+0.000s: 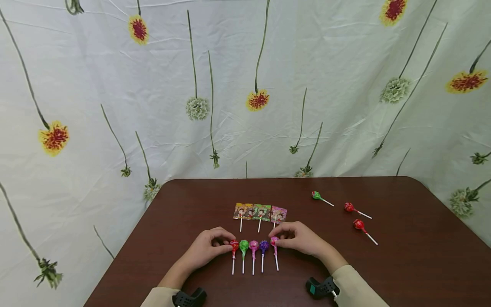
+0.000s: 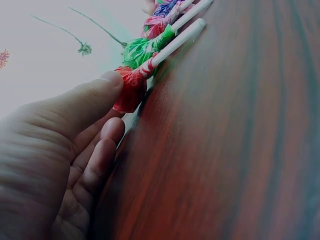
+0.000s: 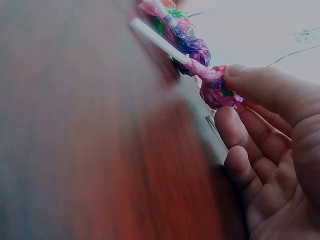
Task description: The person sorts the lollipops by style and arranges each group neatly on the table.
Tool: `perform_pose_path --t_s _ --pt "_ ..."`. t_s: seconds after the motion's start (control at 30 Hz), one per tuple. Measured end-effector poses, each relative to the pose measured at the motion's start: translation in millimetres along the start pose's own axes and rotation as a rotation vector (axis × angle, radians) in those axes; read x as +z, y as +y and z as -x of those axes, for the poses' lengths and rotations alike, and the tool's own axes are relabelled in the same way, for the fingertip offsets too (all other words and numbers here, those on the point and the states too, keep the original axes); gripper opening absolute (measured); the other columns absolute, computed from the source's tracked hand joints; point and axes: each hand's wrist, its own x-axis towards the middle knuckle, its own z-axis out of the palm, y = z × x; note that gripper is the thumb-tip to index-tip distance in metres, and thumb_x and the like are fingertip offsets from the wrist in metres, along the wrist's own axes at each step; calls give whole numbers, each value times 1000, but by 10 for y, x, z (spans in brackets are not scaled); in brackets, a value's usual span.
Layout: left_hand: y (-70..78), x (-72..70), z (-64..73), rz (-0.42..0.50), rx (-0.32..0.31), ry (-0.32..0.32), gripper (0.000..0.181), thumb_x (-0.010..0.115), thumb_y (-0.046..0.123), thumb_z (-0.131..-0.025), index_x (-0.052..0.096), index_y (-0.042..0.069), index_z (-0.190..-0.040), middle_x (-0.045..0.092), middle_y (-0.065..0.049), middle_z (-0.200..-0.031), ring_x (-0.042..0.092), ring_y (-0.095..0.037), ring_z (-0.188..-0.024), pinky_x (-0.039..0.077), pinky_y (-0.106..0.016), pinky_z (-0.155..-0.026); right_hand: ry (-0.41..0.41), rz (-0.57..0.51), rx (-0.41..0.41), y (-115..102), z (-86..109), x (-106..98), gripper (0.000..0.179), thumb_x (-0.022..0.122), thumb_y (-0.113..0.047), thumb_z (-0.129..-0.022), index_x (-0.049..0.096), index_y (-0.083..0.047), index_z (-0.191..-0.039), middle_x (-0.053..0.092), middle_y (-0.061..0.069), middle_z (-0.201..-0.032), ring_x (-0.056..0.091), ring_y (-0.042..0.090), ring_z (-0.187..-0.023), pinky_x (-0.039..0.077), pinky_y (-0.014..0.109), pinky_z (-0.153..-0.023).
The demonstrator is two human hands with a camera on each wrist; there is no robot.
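Several wrapped lollipops lie side by side in a row, sticks toward me. At the left end my left hand [image 1: 209,247] pinches the red lollipop [image 2: 131,90] by its round head, thumb on the near side. My right hand [image 1: 301,239] holds the pink lollipop [image 3: 220,90] at the right end between thumb and fingers, its stick slightly tilted. Between the hands lie a green lollipop [image 1: 243,246], another pink lollipop [image 1: 253,245] and a purple lollipop [image 1: 264,246]. The far fingertips of both hands are partly hidden behind the candy heads.
Behind the row lie three flat-packet lollipops: an orange one [image 1: 243,211], a green one [image 1: 261,212] and a pink one [image 1: 278,213]. At the back right are a green-wrapped lollipop [image 1: 316,195] and two red lollipops [image 1: 349,207]. A flowered cloth [image 1: 230,140] hangs behind the brown table [image 1: 414,264].
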Motion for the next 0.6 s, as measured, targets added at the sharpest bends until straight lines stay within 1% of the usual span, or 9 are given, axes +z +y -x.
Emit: perform_pose_path --t_s 0.13,0.23,0.47,0.6 --pt "26 -2 4 -2 -27 -2 14 76 25 -89 75 26 -103 67 5 -95 58 -3 -80 51 -23 -68 -8 2 -1 -10 8 11 20 72 -20 -92 74 -13 -111 67 3 -89 51 4 -68 44 21 -61" --pt "30 -2 5 -3 -34 -4 14 76 25 -89 74 27 -103 67 6 -95 59 -3 -79 51 -23 -68 -14 -3 -1 -26 12 21 19 73 -21 -92 75 -13 -109 63 2 -83 51 3 -69 43 21 -60" --pt "24 -2 1 0 -44 -7 14 76 26 -89 74 27 -103 67 6 -95 58 -4 -78 51 -23 -67 -29 -11 -17 -37 14 26 19 75 -21 -90 75 -14 -108 65 5 -84 53 4 -70 44 19 -61" --pt "14 0 1 3 -48 -10 14 76 26 -89 74 27 -103 66 5 -95 58 -4 -78 51 -23 -68 -41 -2 -35 -15 11 22 18 75 -20 -90 75 -15 -107 65 3 -86 53 2 -72 45 19 -63"
